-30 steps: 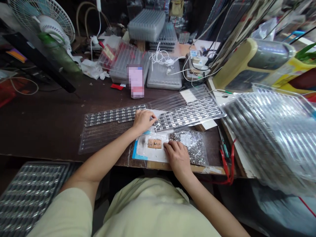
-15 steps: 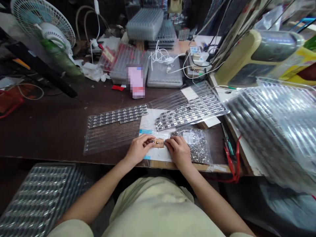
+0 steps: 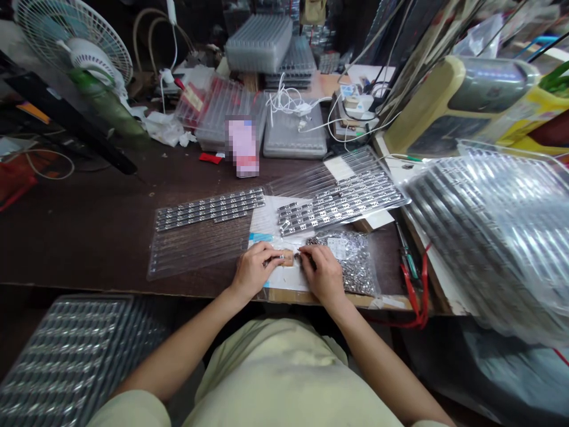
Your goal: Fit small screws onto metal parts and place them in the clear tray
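My left hand (image 3: 254, 271) is closed in a pinch on a small shiny metal part (image 3: 281, 256), held over a small tan block (image 3: 288, 260). That block rests on a white sheet (image 3: 291, 280) at the front of the bench. Just right of the block, my right hand (image 3: 323, 274) has its thumb and fingertips pressed together; what they pinch is too small to name. Beside that hand lies a clear bag of small metal pieces (image 3: 361, 270). Beyond the hands are two clear ribbed trays, the left tray (image 3: 195, 255) and the right tray (image 3: 306, 182), both holding rows of metal parts.
A screwdriver (image 3: 409, 261) and a red strap (image 3: 418, 296) lie right of the bag. Stacked trays (image 3: 484, 237) rise at the far right, and more filled trays (image 3: 66, 356) sit low at left. A phone (image 3: 242, 145) and a fan (image 3: 75, 41) are farther back.
My left fingertips have shifted right with the metal part, now covering more of the tan block. My right fingertips stay close to the block's right end.
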The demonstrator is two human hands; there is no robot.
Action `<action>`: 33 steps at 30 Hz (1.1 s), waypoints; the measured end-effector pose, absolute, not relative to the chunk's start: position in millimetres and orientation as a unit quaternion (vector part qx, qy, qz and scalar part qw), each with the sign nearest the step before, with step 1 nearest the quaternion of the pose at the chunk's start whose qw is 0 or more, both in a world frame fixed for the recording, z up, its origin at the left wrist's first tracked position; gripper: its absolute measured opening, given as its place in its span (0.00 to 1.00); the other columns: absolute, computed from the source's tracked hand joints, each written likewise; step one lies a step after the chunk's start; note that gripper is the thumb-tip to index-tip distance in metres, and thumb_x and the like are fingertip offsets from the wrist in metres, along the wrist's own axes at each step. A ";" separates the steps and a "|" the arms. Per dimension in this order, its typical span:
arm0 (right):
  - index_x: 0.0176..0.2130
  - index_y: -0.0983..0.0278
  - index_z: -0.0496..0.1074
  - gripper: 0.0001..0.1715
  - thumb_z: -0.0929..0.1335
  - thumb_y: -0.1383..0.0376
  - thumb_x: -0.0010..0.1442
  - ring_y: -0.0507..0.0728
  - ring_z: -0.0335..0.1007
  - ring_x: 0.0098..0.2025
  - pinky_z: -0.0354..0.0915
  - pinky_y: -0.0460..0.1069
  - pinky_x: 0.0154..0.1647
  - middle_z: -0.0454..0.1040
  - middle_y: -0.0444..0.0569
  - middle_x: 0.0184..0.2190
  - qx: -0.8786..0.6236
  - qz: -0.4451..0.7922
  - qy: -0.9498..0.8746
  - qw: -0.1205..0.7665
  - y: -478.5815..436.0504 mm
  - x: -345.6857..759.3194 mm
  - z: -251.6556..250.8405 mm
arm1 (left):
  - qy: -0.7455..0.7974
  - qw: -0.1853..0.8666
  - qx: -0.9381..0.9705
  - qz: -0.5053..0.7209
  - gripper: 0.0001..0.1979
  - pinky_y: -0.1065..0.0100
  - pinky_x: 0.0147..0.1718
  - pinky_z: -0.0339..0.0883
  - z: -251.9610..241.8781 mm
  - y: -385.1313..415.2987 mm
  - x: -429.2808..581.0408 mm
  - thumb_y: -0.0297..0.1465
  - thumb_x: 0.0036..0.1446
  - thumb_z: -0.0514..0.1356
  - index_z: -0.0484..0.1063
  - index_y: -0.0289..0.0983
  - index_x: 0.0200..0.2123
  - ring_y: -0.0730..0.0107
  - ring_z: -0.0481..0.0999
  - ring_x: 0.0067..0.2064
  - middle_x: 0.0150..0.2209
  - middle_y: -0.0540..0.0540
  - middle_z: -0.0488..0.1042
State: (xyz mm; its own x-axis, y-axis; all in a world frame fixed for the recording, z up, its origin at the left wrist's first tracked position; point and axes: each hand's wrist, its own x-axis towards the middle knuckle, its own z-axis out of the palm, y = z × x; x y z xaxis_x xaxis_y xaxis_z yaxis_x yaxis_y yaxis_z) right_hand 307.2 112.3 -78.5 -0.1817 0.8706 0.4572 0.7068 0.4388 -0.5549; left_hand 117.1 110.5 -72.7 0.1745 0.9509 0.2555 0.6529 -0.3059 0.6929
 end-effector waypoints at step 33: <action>0.34 0.64 0.70 0.08 0.63 0.67 0.65 0.56 0.61 0.35 0.59 0.50 0.38 0.70 0.50 0.31 -0.491 -0.015 -0.833 0.256 116.3 302.5 -83.5 | 0.534 0.237 0.710 0.392 0.05 0.70 0.34 0.68 -63.7 120.1 127.5 0.31 0.55 0.63 0.78 0.39 0.36 0.71 0.74 0.36 0.34 0.47 0.75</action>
